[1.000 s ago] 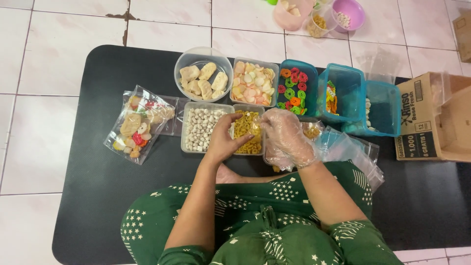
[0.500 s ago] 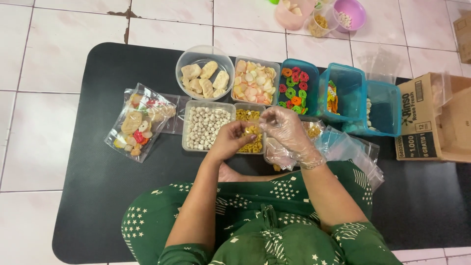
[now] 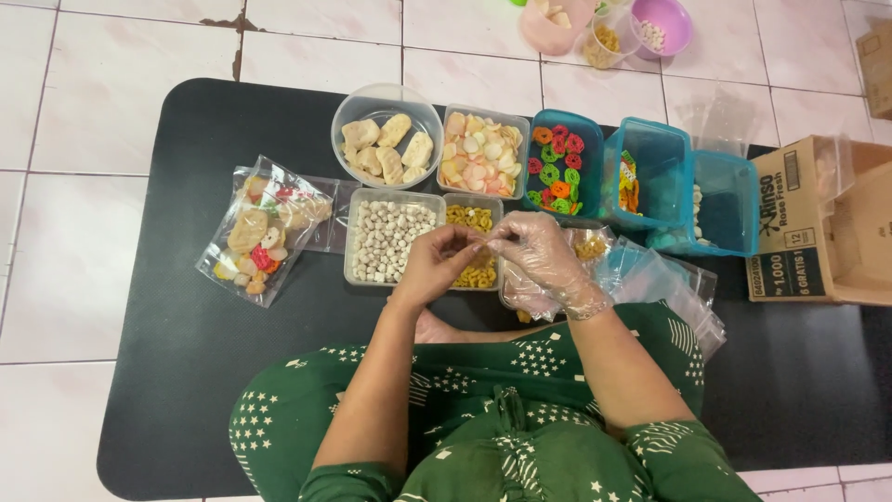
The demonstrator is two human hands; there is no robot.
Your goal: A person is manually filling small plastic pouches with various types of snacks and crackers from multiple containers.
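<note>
Both grips pinch a clear bag [image 3: 534,288] above snack tubs [image 3: 474,244], beside filled bag [image 3: 265,228].

Home floor: pink tiles [image 3: 121,93], black mat [image 3: 186,372], snack tubs [image 3: 386,107].

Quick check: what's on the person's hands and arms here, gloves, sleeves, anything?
The right hand wears a thin, clear, crinkled plastic glove that bunches up and ends at the wrist. The left hand is bare: no glove, and no ring or watch shows. Both forearms are uncovered. Green sleeves with a small white star print cover the upper arms, matching the rest of the garment.
</note>
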